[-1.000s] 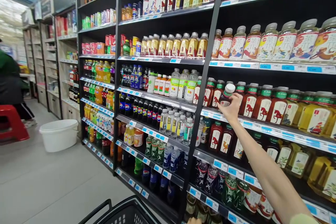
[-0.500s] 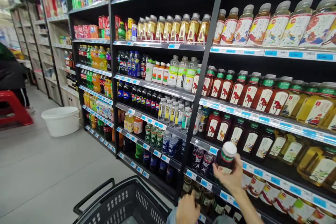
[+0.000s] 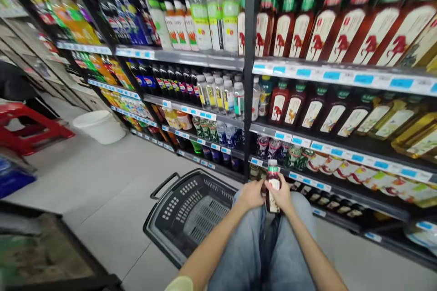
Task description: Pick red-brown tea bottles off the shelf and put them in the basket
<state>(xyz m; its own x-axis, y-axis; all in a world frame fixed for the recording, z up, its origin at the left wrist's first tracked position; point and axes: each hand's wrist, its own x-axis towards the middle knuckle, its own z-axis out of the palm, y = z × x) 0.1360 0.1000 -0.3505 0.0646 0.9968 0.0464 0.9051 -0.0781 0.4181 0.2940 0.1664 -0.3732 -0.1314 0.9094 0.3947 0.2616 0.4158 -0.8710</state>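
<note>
A bottle of dark drink (image 3: pixel 273 193) with a cream label, a green neck band and a whitish cap stands slightly tilted above my knees. My right hand (image 3: pixel 282 195) is closed around its right side, with the thumb across the label. Close against the bottle's left side is my left hand (image 3: pixel 251 194), fingers curled together over my left knee. A small dark patch shows at its fingertips, and I cannot make out what it grips. Left of my legs, a black shopping basket (image 3: pixel 170 202) with its handle folded outward rests on the floor.
Shelves in front hold rows of bottles, such as red-brown tea bottles (image 3: pixel 321 38) and dark-drink bottles (image 3: pixel 314 111). A white tub (image 3: pixel 99 125) and a red stool (image 3: pixel 30 122) stand to the left. A dark-framed bin (image 3: pixel 51 254) fills the lower left corner.
My right hand has brought the bottle from in front of the shelf down over my lap. The left hand has come up beside it. My view has tilted downward and shows my knees and more basket.
</note>
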